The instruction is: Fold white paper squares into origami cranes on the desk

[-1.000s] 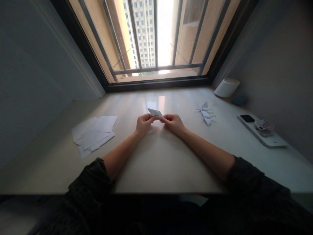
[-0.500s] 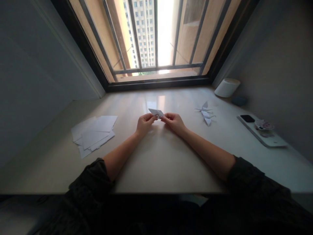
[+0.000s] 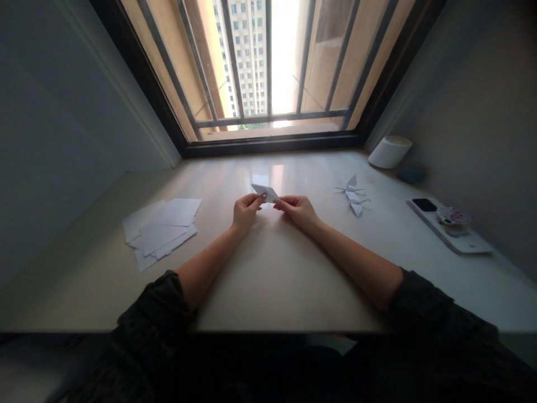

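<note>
A small piece of folded white paper (image 3: 265,191), diamond-like in outline, is held up between my two hands over the middle of the white sill. My left hand (image 3: 246,211) pinches its left part, thumb on the near face. At its right end, the thumb and fingers of my right hand (image 3: 298,210) are closed on the paper. Some of the fingers behind the paper are hidden. To the right of my hands lie folded paper cranes (image 3: 353,196), close together. Left of my hands is a loose pile of white paper sheets (image 3: 163,229).
A phone (image 3: 448,226) with a ring-like grip on its back lies at the right. Behind it are a white cylindrical object (image 3: 390,151) and a small dark item (image 3: 410,174) by the wall. A barred window (image 3: 272,146) closes off the far side.
The folded paper has shifted slightly left and up. My left hand has moved a little left with it, and the gap between my thumbs has widened.
</note>
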The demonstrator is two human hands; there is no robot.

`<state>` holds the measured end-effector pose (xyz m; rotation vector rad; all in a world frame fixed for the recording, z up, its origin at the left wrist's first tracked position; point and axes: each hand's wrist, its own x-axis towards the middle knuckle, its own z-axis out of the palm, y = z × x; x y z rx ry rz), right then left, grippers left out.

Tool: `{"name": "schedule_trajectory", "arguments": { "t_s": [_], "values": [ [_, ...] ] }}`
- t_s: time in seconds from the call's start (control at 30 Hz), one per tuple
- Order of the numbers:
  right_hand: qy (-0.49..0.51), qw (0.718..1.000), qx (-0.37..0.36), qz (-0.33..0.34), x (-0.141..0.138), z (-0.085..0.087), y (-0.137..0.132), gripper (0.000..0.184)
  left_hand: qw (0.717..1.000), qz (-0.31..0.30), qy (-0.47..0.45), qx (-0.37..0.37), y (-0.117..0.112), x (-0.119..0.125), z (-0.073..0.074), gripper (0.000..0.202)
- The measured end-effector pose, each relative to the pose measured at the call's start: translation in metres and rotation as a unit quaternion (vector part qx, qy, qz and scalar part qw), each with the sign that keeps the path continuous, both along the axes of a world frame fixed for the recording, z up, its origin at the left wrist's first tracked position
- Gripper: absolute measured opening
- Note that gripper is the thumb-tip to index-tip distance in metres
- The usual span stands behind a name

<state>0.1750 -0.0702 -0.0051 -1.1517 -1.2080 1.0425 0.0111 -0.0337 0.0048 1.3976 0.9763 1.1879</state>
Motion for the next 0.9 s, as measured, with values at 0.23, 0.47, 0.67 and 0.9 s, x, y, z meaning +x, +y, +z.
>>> {"name": "schedule_trajectory", "arguments": {
  "t_s": [0.23,0.47,0.67,0.9],
  "values": [
    [0.006,1.0,-0.008,-0.024,-0.0016,-0.0013,-0.0003,0.043,1.0,0.007,-0.008,-0.007,0.0022,-0.0013,-0.0028,0.033],
    [-0.007,0.999,0.023,-0.022,-0.0007,-0.0006,-0.001,0.039,0.999,-0.028,0.018,0.023,0.0021,-0.0012,-0.0034,0.034],
    [0.03,0.999,0.02,-0.002,-0.0022,0.0038,-0.0042,0.043,0.997,-0.051,0.033,0.04,0.0024,-0.002,-0.005,0.036],
    [-0.052,0.992,0.075,-0.092,-0.0011,0.001,-0.0058,0.04,0.999,-0.046,-0.012,0.011,-0.0003,0.0005,-0.0063,0.087]
  ]
}}
